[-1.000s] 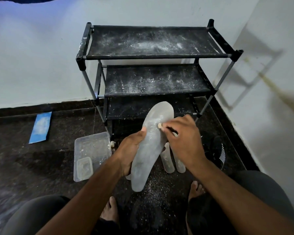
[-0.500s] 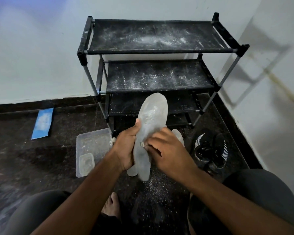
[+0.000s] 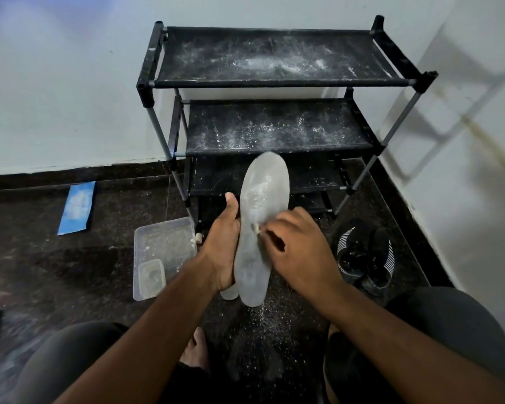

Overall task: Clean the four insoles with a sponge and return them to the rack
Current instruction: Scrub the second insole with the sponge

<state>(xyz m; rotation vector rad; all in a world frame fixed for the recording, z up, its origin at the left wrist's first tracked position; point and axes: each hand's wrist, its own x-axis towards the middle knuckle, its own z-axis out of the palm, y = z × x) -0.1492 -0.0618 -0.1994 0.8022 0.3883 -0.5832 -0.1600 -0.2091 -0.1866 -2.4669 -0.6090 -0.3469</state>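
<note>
Compared with half a second earlier, the right hand [image 3: 301,249] has shifted slightly up the insole [image 3: 260,228], fingers curled round a small pale sponge [image 3: 257,228] pressed against its middle. The left hand [image 3: 223,246] grips the insole's left edge, thumb raised, holding it upright before the rack [image 3: 274,83], above the powder-strewn floor [image 3: 41,272]. A clear tray [image 3: 158,243] lies at the rack's left foot.

Grey insole [image 3: 260,217], black white-speckled rack [image 3: 274,129], black white-striped shoes [image 3: 365,255], blue sheet [image 3: 77,207].
</note>
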